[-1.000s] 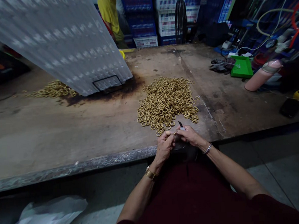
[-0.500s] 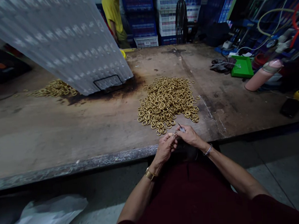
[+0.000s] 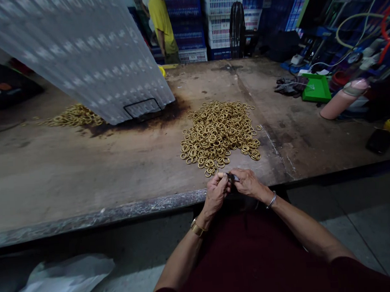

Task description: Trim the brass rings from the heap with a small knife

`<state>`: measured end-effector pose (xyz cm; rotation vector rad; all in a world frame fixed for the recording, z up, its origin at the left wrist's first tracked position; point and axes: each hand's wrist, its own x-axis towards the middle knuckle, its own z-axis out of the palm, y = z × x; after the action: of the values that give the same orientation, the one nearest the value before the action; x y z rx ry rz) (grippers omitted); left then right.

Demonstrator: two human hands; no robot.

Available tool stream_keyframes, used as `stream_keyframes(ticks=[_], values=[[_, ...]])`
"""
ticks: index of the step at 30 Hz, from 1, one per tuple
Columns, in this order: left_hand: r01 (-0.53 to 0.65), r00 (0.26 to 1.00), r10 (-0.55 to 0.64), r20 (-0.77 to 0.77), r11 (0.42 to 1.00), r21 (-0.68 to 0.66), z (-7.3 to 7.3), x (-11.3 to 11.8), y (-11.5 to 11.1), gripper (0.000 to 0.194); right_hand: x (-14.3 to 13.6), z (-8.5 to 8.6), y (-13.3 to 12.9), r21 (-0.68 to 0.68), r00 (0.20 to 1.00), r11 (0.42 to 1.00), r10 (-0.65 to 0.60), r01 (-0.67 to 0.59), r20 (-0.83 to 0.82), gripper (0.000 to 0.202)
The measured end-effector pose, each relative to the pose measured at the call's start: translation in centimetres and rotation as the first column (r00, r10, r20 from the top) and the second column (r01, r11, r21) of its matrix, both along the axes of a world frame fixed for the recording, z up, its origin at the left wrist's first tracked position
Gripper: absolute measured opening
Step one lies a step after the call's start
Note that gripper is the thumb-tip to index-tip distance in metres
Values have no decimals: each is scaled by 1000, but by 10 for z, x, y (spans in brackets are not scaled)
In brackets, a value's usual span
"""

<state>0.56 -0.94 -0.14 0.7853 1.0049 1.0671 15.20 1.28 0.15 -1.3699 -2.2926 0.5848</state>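
Note:
My left hand (image 3: 217,190) is closed, thumb and fingers pinched together just off the table's front edge. What it pinches is too small and covered to make out. Against its fingertips, my right hand (image 3: 248,183) is wrapped round a small pointed tool (image 3: 235,178) with a greyish body. The tool's dark tip points left at the left fingertips; its exact kind is not clear. Just beyond both hands lies a heap of brass-coloured rings (image 3: 218,129), with a few loose ones at its near edge.
The wooden table (image 3: 143,166) carries a tall grey ribbed stack (image 3: 89,60), with more rings (image 3: 74,116) behind its left side. To the right are a green tray (image 3: 316,88), a pink bottle (image 3: 343,100) and hoses. A person in yellow (image 3: 162,25) stands beyond, near crates (image 3: 226,18).
The right hand has turned the tool: its tip pointed up and away, and now lies against the left fingertips. The person in the background has shifted right.

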Motion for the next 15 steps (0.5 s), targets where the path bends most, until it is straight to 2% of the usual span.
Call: stream_keyframes(ticks=[7,10,13,15], values=[[-27,998,30,-57,998,48,-3,0,0,40,-1,8,0,-58,999,998,24,-22,41,22],[-13,998,18,-64,997,77,4,-2,-5,39,4,9,4,-120,990,992,-13,29,138,26],[110,992,-105,-73,992,59,18,-5,-16,38,11,7,13,-113,956,981,-121,156,268,26],[261,964,-261,-52,965,-1,22,-7,-24,37,12,3,20,-58,947,979,-174,197,269,25]])
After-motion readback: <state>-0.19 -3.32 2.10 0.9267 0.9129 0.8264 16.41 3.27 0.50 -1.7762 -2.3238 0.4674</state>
